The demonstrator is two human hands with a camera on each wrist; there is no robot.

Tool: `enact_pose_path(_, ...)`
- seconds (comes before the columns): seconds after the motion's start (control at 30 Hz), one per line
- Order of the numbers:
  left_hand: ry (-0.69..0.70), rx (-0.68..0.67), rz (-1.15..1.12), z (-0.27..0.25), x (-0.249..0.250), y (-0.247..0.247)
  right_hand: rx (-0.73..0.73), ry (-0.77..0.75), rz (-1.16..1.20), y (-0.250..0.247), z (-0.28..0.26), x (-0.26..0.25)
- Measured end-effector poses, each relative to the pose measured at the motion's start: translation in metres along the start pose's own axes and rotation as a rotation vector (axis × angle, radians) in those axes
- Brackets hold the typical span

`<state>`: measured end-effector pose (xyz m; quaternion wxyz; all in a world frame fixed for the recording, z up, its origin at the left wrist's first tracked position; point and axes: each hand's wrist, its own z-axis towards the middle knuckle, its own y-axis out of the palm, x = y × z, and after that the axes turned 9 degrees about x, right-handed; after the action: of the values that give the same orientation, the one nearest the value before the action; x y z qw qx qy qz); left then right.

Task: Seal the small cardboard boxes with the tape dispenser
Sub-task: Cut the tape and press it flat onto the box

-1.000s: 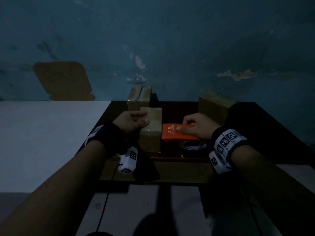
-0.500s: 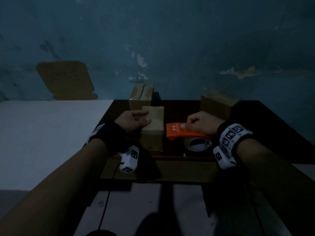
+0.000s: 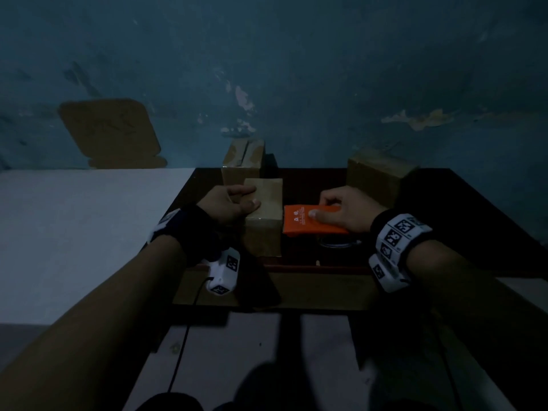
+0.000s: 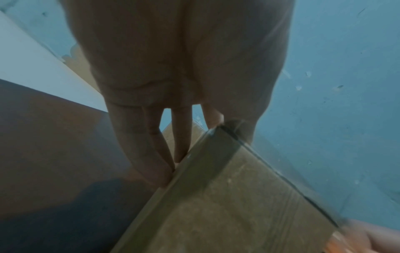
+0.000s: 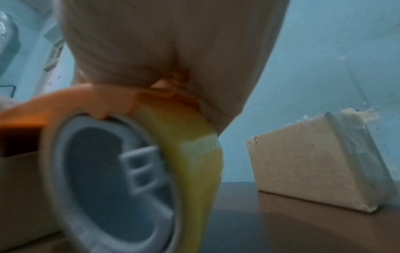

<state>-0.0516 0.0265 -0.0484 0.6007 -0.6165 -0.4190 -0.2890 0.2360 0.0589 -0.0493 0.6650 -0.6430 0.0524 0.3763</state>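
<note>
Dim room, teal wall (image 3: 296, 69) w/ peeling paint behind a dark brown tabletop (image 3: 462, 209); a pale white surface (image 3: 74, 226) runs off to the left, and a cardboard sheet (image 3: 109, 132) leans on the wall above it. Three small boxes on the tabletop: middle box (image 3: 264, 215) near the front edge, far-left box (image 3: 244, 161) just behind it w/ its top seam showing, far-right box (image 3: 376, 179) well apart, taped over in the right wrist view. Light is poor, so box details are hard to read; print on the orange part is too small to make out. Tape roll (image 5: 190, 154) sits mostly hidden under the dispenser in the head view, blurred close-up at the right wrist. Left hand (image 3: 228, 206) grasps the middle box, thumb on top, fingers (image 4: 147, 154) straight down its left side. Right hand (image 3: 347, 212) grips the orange tape dispenser (image 3: 308, 223), thumb pressing its top, just right of the middle box, nose at the box's side.
</note>
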Motion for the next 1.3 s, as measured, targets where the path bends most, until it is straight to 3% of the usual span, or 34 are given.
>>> enact_pose_path(0.33,0.032,0.019,0.014,0.002,-0.001,0.0,0.043,-0.025,-0.085,0.007,0.001,0.011)
enact_pose_path(0.5,0.053,0.034,0.047,-0.004,-0.006,-0.015,-0.03,-0.038,-0.384,-0.009,0.003,0.016)
enact_pose_path(0.63,0.02,0.052,-0.021,-0.005,-0.015,-0.026,0.053,0.042,-0.186,-0.02,0.001,0.034)
enact_pose_path(0.77,0.078,0.075,-0.005,0.001,-0.004,-0.008,0.211,0.103,0.012,-0.009,0.005,0.038)
enact_pose_path(1.1,0.058,0.084,-0.01,0.004,-0.002,0.007,0.406,0.113,-0.06,0.025,0.018,0.02)
enact_pose_path(1.3,0.044,0.063,-0.018,0.0,0.004,0.009,0.42,0.094,-0.174,0.032,0.012,0.012)
